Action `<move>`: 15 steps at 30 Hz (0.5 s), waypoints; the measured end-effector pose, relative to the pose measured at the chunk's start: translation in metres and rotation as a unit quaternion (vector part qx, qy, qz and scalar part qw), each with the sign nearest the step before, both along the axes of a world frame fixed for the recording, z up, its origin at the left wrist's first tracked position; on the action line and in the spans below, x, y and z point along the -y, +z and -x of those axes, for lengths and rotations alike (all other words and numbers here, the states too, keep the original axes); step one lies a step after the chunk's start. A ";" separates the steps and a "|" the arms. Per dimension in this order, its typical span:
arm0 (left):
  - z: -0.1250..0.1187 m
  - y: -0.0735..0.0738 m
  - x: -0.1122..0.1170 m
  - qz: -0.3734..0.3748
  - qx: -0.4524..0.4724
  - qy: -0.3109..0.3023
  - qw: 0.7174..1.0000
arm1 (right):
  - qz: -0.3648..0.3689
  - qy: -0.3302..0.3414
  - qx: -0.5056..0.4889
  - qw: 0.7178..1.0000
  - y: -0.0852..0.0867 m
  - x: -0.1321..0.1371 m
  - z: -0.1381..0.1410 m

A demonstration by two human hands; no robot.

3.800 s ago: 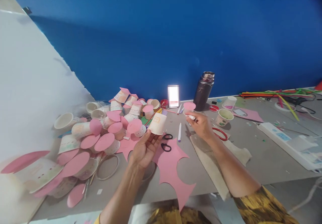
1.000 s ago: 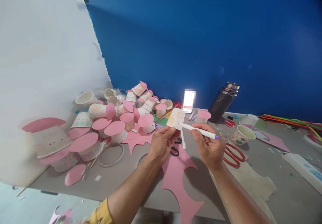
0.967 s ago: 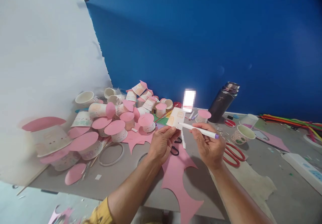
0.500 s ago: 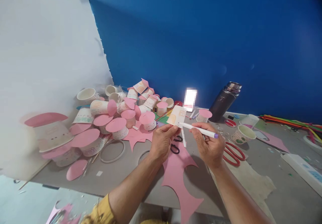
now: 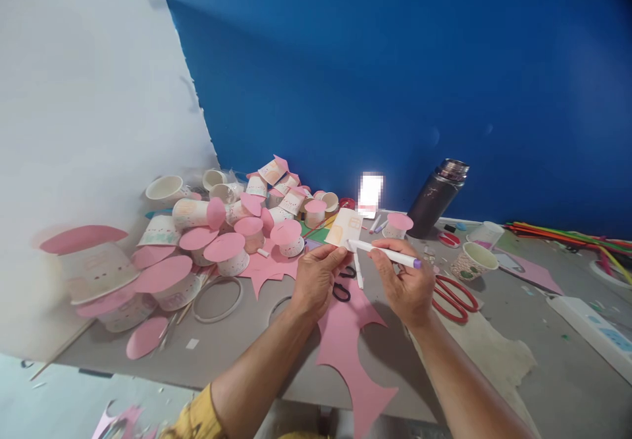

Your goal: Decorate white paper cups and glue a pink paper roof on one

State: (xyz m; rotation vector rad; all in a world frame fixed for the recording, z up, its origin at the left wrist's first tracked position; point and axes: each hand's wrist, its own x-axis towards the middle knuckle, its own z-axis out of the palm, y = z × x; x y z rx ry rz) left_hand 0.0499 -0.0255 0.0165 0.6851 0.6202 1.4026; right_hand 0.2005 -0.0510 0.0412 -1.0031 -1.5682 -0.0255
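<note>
My left hand (image 5: 316,278) is closed on the lower edge of a white paper cup (image 5: 344,226) that bears pale orange and pink drawings. In my right hand (image 5: 407,284) is a white marker (image 5: 385,253) with a purple end, gripped like a pen. Its tip meets the lower part of the cup, close to my left thumb. Below the hands lies a cut-out sheet of pink paper (image 5: 353,353). Black-handled scissors (image 5: 342,291) rest on that sheet, their blades hidden. Another white marker (image 5: 358,271) lies just behind my hands.
Many cups with pink paper discs (image 5: 224,248) are heaped at left. A dark thermos (image 5: 434,199) leans at the back right, near a patterned paper cup (image 5: 474,261). Red-handled scissors (image 5: 454,299) and a white power strip (image 5: 592,337) lie to the right. A bright phone screen (image 5: 370,194) stands behind.
The view has shifted slightly. My right hand and the marker have moved a little left, with the tip still at the cup. Both grips stay the same.
</note>
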 end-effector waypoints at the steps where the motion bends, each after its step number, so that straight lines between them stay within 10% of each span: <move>1: 0.000 0.000 0.000 0.000 0.002 -0.002 1.000 | -0.003 -0.004 -0.003 1.000 0.000 0.000 0.000; 15: 0.002 0.001 0.000 0.049 0.086 -0.047 0.994 | -0.002 0.007 -0.005 1.000 0.000 0.000 -0.004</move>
